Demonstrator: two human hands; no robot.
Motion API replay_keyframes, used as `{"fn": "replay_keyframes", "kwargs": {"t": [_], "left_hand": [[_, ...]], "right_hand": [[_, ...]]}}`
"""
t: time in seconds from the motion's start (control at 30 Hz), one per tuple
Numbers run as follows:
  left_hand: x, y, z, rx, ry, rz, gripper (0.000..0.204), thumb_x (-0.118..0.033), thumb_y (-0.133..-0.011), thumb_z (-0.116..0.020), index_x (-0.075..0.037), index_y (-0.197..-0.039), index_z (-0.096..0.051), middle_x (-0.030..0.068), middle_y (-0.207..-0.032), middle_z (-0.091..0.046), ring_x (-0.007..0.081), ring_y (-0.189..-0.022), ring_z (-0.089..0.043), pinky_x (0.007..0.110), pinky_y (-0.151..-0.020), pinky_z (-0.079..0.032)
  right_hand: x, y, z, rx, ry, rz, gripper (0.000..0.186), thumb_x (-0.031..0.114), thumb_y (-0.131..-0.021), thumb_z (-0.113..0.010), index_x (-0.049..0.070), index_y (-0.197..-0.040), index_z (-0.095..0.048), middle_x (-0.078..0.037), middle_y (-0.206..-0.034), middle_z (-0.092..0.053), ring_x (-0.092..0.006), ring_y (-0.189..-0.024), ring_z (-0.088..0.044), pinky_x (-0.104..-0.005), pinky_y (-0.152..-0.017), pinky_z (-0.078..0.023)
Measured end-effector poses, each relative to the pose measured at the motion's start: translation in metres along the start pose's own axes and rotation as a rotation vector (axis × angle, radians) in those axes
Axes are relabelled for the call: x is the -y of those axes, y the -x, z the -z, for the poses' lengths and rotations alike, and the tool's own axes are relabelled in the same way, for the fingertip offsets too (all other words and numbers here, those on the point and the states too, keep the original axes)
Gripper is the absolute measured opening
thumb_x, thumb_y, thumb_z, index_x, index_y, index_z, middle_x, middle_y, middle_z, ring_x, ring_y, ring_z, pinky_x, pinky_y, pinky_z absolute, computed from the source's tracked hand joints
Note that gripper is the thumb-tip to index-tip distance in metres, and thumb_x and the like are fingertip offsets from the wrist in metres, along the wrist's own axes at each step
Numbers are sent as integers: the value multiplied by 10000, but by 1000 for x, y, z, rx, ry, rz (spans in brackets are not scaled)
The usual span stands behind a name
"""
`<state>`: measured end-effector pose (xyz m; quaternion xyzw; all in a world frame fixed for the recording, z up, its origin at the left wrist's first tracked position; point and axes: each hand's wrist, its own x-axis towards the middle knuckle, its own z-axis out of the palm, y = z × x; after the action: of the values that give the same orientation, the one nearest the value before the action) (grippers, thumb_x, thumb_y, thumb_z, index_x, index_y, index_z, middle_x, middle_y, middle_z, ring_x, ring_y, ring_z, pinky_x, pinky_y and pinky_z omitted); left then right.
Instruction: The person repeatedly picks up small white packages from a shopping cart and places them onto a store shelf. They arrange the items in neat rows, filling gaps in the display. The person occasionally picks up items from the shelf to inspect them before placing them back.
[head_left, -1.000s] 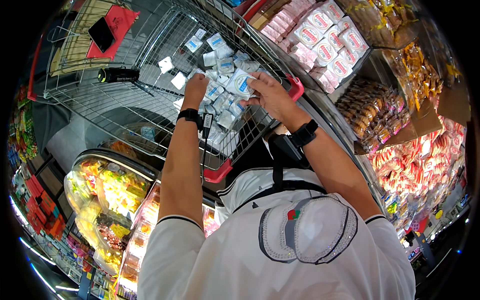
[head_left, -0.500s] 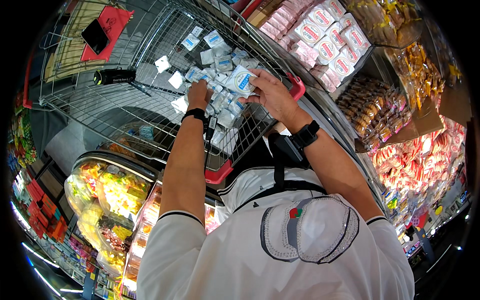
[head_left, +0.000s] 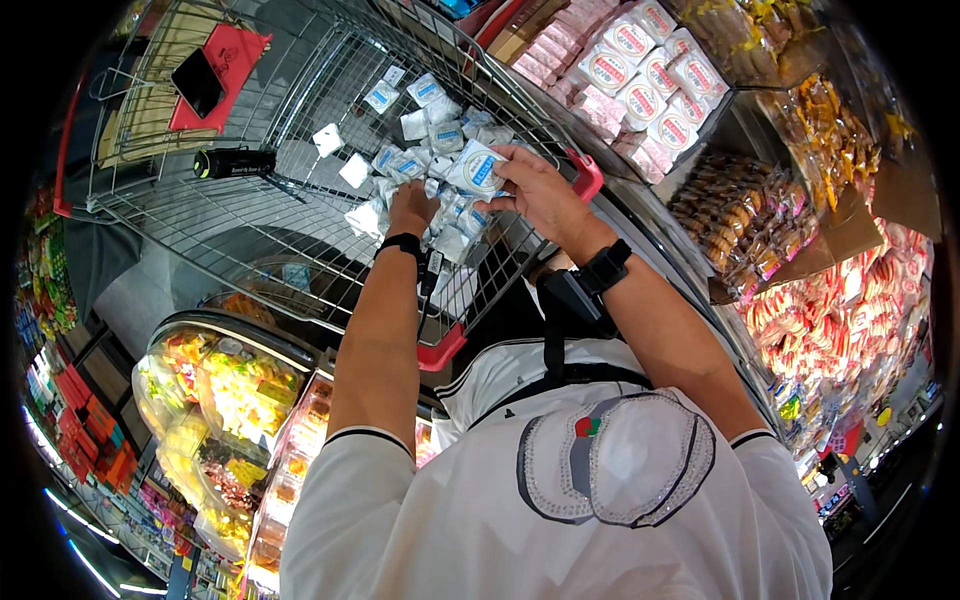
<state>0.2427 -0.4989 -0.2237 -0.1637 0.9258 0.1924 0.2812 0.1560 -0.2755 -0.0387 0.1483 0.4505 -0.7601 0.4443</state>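
A: Main item, where?
B: White packet, blue label (head_left: 475,169), over the right part of the packet pile (head_left: 445,140). Touching the pile or just above, can't tell.
A: Right hand?
B: Right hand (head_left: 540,195) has that packet pinched at its right edge, thumb below, fingers above. Label faces up.
A: Left hand?
B: Left hand (head_left: 411,208) is down among the packets, fingertips hidden. Gripping or loose, can't tell.
A: Pile sits in what?
B: Wire shopping cart (head_left: 215,205), white packets heaped, a few lying loose to the left and at the far side.
A: Else in the cart area?
B: Black cylinder with a yellow-green end (head_left: 235,163), left of the packets. Dark phone (head_left: 198,83) on a red panel (head_left: 240,62), upper left.
A: Outside?
B: Right: red-labelled white packets (head_left: 640,70) stacked in a display, brown wrapped snacks (head_left: 745,215) nearer, then red-and-white packs (head_left: 840,310). Lower left: clear domed bins (head_left: 225,390), brightly lit, yellow goods inside.
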Motion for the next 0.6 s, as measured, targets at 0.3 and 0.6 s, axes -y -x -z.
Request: {"fn": "replay_keyframes", "kwargs": {"t": [0.3, 0.6], "left_hand": [[-12, -16, 10, 65, 41, 80, 468, -383, -851, -684, -29, -1146, -610, 177, -1117, -679, 361, -1009, -663, 467, -842, -543], [-12, -11, 31, -8, 66, 116, 444, -348, -824, -690, 3, -1081, -600, 223, -1032, -699, 383, -978, -671, 480, -822, -538]], "right_hand": [[-3, 1, -1, -4, -30, 17, 370, 139, -969, -519, 8, -1314, -491, -95, -1137, -603, -199, -1013, -604, -435, -856, -575], [-1, 3, -3, -25, -42, 24, 385, 131, -959, -512, -6, -1317, -480, -94, -1109, -596, -191, -994, -599, -436, -860, -576]]}}
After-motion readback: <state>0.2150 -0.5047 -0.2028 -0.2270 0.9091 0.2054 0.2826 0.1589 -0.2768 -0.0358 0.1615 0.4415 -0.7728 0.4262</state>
